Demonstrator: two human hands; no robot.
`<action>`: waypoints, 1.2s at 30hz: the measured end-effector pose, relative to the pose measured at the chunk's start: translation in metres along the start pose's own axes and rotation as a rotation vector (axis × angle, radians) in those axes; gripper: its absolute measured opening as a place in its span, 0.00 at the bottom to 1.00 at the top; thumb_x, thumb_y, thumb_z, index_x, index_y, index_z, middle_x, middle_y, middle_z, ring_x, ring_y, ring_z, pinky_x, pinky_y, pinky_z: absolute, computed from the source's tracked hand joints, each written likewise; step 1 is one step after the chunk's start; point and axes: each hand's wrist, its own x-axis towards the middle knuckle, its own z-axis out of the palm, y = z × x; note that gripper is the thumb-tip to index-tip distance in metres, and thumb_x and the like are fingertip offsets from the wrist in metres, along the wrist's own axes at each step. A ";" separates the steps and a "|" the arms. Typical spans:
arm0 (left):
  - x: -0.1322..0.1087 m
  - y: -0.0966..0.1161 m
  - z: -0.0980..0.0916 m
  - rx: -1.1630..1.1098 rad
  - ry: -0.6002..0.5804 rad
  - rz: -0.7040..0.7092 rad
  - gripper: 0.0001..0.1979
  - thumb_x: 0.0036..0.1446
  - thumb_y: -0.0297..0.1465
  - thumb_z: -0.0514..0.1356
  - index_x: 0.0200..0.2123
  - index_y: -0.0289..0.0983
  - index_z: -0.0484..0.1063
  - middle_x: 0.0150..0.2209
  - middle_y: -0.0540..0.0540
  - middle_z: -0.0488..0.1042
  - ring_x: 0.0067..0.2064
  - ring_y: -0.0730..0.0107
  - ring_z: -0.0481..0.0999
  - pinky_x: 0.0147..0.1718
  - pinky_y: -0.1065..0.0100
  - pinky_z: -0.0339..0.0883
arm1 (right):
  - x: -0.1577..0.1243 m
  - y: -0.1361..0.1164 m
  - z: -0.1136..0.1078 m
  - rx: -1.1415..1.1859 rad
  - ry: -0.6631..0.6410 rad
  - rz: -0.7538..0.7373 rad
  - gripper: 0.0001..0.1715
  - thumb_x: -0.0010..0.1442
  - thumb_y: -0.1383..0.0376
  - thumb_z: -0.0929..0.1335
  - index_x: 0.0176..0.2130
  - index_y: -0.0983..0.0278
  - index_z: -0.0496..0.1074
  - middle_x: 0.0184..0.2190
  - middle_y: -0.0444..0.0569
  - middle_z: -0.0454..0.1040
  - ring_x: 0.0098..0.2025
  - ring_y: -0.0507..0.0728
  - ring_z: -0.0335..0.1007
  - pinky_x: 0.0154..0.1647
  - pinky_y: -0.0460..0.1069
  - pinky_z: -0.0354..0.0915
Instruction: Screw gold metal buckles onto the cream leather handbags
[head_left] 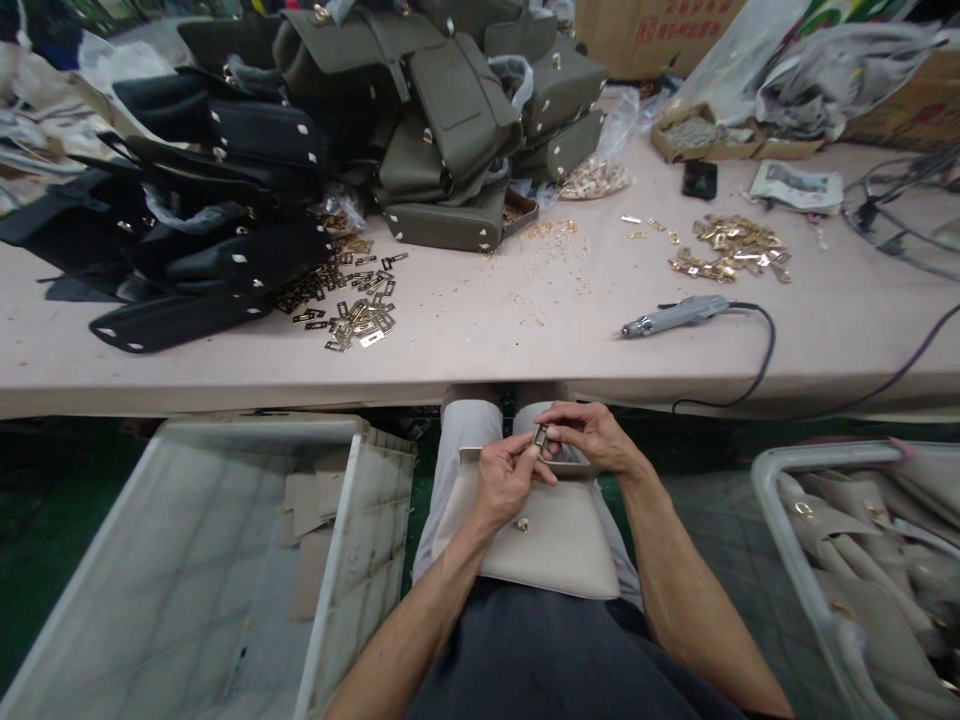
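Observation:
On my lap lies a cream handbag [559, 545] with a small gold turn-lock [523, 524] on its front. Above its upper edge, both hands meet at a small rectangular metal clasp plate [540, 436]. My left hand [506, 478] pinches the plate from below, between thumb and fingers. From the right, my right hand [589, 437] grips the same plate, fingers closed at its upper edge. Part of the plate is covered by the fingertips. The bag's flap [471, 460] shows behind the hands.
Black bags [262, 135] and olive bags [465, 110] are heaped on the table [480, 345]. Metal plates [364, 320], gold fittings [739, 245] and an electric screwdriver [675, 316] lie there. A white crate [337, 560] stands left; a bin [780, 520] of cream bags stands right.

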 end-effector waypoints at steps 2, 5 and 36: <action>-0.004 -0.001 0.002 0.082 -0.008 0.052 0.19 0.67 0.39 0.59 0.53 0.33 0.78 0.39 0.40 0.82 0.28 0.68 0.83 0.29 0.71 0.76 | 0.001 0.000 -0.001 0.024 -0.023 0.001 0.17 0.61 0.59 0.75 0.48 0.64 0.81 0.38 0.50 0.77 0.31 0.52 0.75 0.33 0.47 0.72; -0.008 -0.003 0.001 0.192 -0.026 0.113 0.17 0.69 0.36 0.57 0.52 0.34 0.78 0.36 0.43 0.82 0.27 0.69 0.83 0.29 0.72 0.74 | 0.000 0.000 -0.002 0.050 -0.045 0.008 0.16 0.61 0.61 0.75 0.48 0.65 0.81 0.38 0.51 0.77 0.32 0.53 0.75 0.34 0.48 0.72; -0.009 -0.007 0.013 0.641 0.114 0.398 0.14 0.67 0.28 0.56 0.53 0.36 0.76 0.37 0.43 0.83 0.28 0.69 0.80 0.31 0.69 0.76 | -0.002 0.009 -0.007 0.144 -0.053 -0.037 0.15 0.58 0.63 0.77 0.45 0.67 0.81 0.35 0.50 0.76 0.33 0.55 0.76 0.35 0.49 0.74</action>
